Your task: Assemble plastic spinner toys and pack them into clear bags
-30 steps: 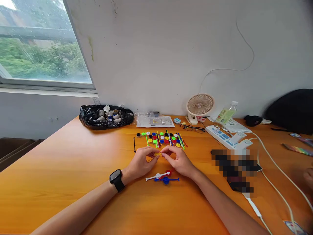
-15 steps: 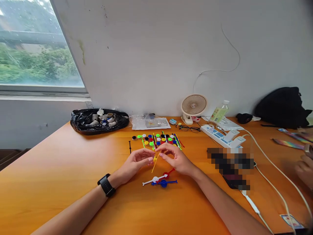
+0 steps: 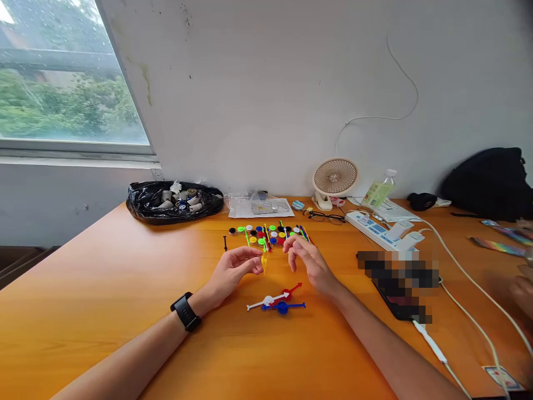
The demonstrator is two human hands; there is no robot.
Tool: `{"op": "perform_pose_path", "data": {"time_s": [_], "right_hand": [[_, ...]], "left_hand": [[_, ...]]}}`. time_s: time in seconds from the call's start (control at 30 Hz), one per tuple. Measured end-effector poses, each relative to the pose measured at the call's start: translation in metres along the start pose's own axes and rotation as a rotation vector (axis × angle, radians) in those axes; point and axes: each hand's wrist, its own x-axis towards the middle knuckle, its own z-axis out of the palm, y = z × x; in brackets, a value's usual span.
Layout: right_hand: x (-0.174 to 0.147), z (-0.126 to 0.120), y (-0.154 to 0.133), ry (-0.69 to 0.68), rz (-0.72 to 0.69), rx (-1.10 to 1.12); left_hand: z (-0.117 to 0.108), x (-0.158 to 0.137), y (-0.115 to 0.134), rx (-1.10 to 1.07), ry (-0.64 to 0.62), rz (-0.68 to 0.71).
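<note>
Head view showed the left hand [image 3: 233, 272] pinching a yellow piece [image 3: 264, 263] between thumb and fingertips, above the wooden table [image 3: 125, 311]. At three o'clock from that piece, just apart from it, the right hand [image 3: 314, 268] was open, its fingers loosely bent. A white arrow [image 3: 268, 301] lay at six o'clock from the piece, with a blue arrow [image 3: 282, 308] and a red arrow [image 3: 287, 294] close by at five. Coloured discs [image 3: 273, 234] sat at twelve, and a black stick [image 3: 225, 243] at ten.
</note>
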Motion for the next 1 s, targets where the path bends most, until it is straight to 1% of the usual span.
{"op": "perform_pose_path", "data": {"time_s": [0.17, 0.3, 0.43, 0.57, 0.8, 1.0], "right_hand": [[0.004, 0.001, 0.003, 0.040, -0.071, -0.020], [0.004, 0.004, -0.001, 0.052, -0.045, -0.062], [0.001, 0.010, -0.007, -0.018, 0.012, -0.044], [-0.002, 0.016, -0.010, -0.105, 0.013, -0.062], [-0.002, 0.021, -0.009, -0.114, -0.024, -0.106], [-0.002, 0.016, -0.009, -0.085, -0.124, -0.206]], "left_hand": [[-0.003, 0.002, -0.006, -0.021, 0.013, -0.025], [-0.004, 0.001, -0.009, -0.059, 0.020, -0.059], [-0.001, -0.001, -0.005, -0.071, -0.014, -0.063], [0.001, -0.002, -0.001, -0.087, -0.053, -0.077], [0.002, -0.003, 0.000, -0.048, -0.093, -0.067], [0.004, -0.004, -0.001, -0.039, -0.131, -0.066]]}}
